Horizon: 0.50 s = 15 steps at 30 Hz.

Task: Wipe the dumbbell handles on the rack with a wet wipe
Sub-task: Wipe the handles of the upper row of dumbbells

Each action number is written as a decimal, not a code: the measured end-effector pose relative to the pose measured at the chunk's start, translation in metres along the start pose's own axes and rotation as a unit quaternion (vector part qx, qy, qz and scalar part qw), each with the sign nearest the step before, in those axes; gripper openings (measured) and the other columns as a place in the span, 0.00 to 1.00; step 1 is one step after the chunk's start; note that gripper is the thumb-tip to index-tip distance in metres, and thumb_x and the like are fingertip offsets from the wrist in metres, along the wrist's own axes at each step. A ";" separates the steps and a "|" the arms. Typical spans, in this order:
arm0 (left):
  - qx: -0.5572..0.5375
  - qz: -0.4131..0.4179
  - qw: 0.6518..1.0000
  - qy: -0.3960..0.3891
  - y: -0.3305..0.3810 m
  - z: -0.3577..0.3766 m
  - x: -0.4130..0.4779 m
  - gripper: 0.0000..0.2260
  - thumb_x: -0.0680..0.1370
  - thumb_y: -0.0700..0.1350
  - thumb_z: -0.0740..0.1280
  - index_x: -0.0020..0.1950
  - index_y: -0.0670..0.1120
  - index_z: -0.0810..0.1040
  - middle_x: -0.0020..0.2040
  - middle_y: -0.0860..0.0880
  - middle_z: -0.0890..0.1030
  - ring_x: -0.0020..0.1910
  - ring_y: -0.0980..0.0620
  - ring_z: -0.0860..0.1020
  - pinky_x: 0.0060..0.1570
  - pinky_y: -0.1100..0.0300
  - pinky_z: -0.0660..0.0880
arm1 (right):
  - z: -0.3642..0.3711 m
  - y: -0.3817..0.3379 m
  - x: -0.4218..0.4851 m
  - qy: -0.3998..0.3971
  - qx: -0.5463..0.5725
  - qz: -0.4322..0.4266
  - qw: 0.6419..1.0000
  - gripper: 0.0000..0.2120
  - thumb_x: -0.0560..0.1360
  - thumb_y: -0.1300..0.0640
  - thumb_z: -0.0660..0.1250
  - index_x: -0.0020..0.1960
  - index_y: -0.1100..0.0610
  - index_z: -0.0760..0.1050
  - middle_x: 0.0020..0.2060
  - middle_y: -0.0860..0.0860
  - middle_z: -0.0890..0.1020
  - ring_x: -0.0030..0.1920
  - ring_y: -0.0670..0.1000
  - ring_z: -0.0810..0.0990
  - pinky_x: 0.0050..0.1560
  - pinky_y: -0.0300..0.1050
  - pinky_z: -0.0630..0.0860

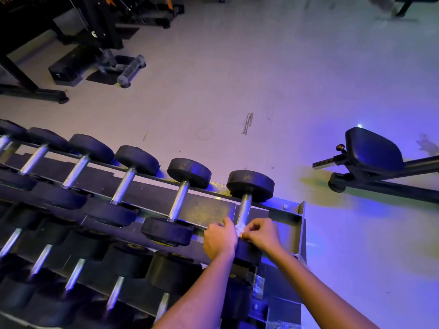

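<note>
Left hand [219,238] and right hand [262,233] pinched a crumpled white wet wipe [239,229] at the near end of the rightmost dumbbell's steel handle [244,210].

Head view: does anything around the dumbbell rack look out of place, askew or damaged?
What looks like a loose dumbbell lies on the floor at top left, off the rack. Crumpled clear plastic sits at the rack's right end, lower down. Dark scuff marks streak the floor beyond.

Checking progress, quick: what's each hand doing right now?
Left hand: curled on the wipe at the handle.
Right hand: pinching the same wipe.
</note>
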<state>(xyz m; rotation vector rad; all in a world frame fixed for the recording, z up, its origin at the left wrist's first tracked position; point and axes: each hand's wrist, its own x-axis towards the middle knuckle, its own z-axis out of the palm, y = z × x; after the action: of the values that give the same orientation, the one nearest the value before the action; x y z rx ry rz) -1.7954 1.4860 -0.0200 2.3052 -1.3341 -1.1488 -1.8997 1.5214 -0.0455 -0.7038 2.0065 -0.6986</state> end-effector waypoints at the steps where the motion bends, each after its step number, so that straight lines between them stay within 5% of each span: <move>1: 0.000 0.001 1.000 0.000 0.000 0.000 0.000 0.16 0.77 0.54 0.60 0.48 0.45 0.81 0.50 0.42 0.82 0.49 0.41 0.79 0.46 0.54 0.74 | -0.001 0.000 -0.001 -0.009 0.002 0.001 1.000 0.07 0.62 0.65 0.76 0.30 0.56 0.80 0.27 0.49 0.81 0.31 0.45 0.77 0.32 0.36 0.73; 4: 0.001 0.001 1.000 -0.002 0.000 0.000 0.000 0.16 0.78 0.54 0.60 0.49 0.44 0.81 0.51 0.42 0.82 0.48 0.41 0.79 0.45 0.55 0.73 | -0.010 -0.013 0.006 0.019 0.018 -0.003 1.000 0.08 0.62 0.65 0.76 0.31 0.54 0.81 0.28 0.48 0.81 0.30 0.43 0.76 0.31 0.34 0.72; 8: -0.005 -0.007 1.000 -0.001 0.000 -0.001 0.000 0.15 0.77 0.53 0.60 0.47 0.45 0.81 0.50 0.42 0.82 0.48 0.41 0.78 0.47 0.54 0.74 | -0.020 -0.034 0.025 0.130 0.114 -0.027 0.985 0.09 0.65 0.63 0.76 0.32 0.52 0.79 0.29 0.47 0.81 0.35 0.49 0.80 0.39 0.43 0.77; 12: -0.004 -0.006 1.000 -0.005 -0.001 0.000 0.001 0.14 0.77 0.53 0.60 0.46 0.46 0.79 0.50 0.42 0.82 0.48 0.42 0.78 0.47 0.54 0.74 | -0.015 -0.032 0.032 0.133 0.160 -0.003 0.978 0.11 0.67 0.62 0.77 0.30 0.50 0.79 0.29 0.48 0.83 0.38 0.54 0.84 0.46 0.53 0.82; 15: 0.000 -0.007 1.000 -0.003 0.000 0.001 0.002 0.15 0.77 0.54 0.59 0.48 0.46 0.81 0.51 0.43 0.82 0.49 0.41 0.78 0.47 0.54 0.75 | -0.008 -0.023 0.019 0.115 0.126 0.010 0.985 0.11 0.64 0.65 0.76 0.30 0.50 0.81 0.28 0.46 0.82 0.36 0.49 0.82 0.44 0.46 0.81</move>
<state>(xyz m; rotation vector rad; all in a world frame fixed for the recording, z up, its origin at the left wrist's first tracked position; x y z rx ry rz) -1.7955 1.4841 -0.0218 2.3173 -1.3223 -1.1596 -1.9108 1.4943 -0.0357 -0.4700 2.0789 -1.0399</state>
